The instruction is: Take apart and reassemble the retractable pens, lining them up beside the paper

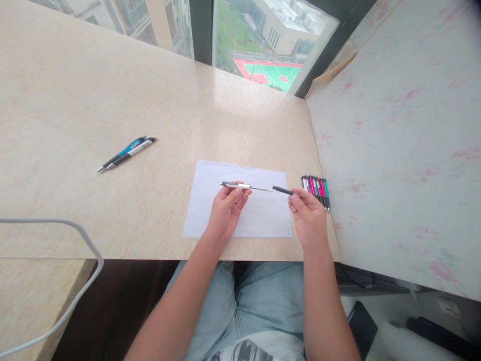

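My left hand (229, 205) pinches the white barrel of a pen (240, 185) above the paper, its black clip end pointing left. A thin ink refill (261, 189) sticks out of the barrel's right end. In my right hand (308, 213) is a black pen grip section (282, 190), held level with its left end a small gap away from the refill's tip. Beneath both hands lies a white sheet of paper (210, 220), with faint writing along its top edge.
Two pens, one blue (126, 152) and one white and black (131, 153), lie together at the left. Several coloured pens (317, 188) sit in a row by the flowered wall (394, 150). A window (270, 45) is beyond the table (158, 100); a white cable (86, 240) curves at lower left.
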The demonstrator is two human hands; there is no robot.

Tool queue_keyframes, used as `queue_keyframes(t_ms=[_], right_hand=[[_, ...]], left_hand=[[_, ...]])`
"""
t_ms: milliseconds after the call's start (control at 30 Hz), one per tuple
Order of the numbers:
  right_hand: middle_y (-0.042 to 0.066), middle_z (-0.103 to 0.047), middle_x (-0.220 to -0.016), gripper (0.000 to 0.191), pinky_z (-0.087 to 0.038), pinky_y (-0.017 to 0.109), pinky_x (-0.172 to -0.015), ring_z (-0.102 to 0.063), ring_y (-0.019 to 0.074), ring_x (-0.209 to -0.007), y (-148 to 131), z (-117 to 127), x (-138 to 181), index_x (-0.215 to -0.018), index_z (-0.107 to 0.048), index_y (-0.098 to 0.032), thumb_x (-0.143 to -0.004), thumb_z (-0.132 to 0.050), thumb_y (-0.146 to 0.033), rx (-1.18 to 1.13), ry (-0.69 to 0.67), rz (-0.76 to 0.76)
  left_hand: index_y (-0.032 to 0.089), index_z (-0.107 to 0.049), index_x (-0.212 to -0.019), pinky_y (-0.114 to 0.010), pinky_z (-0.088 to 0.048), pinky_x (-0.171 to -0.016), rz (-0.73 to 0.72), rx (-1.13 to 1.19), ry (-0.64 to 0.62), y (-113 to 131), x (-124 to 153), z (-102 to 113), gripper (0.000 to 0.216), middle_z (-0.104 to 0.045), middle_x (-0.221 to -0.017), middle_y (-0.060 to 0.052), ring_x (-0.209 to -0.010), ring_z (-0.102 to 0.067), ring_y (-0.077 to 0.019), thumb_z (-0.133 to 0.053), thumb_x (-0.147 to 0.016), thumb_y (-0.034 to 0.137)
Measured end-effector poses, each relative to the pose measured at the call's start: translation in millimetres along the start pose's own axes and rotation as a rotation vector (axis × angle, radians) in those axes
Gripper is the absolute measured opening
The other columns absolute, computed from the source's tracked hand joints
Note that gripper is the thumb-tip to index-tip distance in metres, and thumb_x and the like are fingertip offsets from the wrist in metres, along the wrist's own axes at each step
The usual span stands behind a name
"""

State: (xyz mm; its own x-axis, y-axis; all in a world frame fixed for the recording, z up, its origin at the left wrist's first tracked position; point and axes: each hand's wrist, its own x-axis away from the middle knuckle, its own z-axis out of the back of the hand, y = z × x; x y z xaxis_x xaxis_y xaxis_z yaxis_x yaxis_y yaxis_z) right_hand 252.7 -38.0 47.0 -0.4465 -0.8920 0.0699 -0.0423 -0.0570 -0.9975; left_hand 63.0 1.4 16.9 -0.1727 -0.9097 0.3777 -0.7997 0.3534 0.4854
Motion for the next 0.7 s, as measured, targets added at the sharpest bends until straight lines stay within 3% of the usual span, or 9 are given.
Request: queue_keyframes(t_ms=[167, 700], right_hand=[[0.0, -0.065, -0.075, 0.019, -0.047, 0.028, -0.065, -0.057, 0.0119, -0.07, -2.1, 0.2, 1.5, -0.091, -0.076, -0.023, -0.073, -0.08, -0.031, -0.087, -0.022, -0.005], [0.001, -0.068, -0.078, 0.021, -0.05, 0.031, -0.07, -0.06, 0.0134, -0.072, 2.0, -0.9, 3.3, -0.09, -0.078, -0.023, -0.072, -0.082, -0.032, -0.008, 0.047, 0.07]], left_hand=[[0.013, -0.071, -0.092, -0.018, -0.055, -0.077, -0.009, -0.01, 0.007, -0.4, -0.6, 0.7, 0.021, -0.073, -0.092, -0.005, -0.083, -0.071, -0.0112, -0.081, -0.074, 0.016], [0.015, -0.072, -0.091, -0.016, -0.055, -0.076, -0.033, -0.014, -0.002, -2.1, -2.1, 2.9, 0.021, -0.072, -0.091, -0.003, -0.083, -0.071, -0.0101, -0.082, -0.074, 0.018]])
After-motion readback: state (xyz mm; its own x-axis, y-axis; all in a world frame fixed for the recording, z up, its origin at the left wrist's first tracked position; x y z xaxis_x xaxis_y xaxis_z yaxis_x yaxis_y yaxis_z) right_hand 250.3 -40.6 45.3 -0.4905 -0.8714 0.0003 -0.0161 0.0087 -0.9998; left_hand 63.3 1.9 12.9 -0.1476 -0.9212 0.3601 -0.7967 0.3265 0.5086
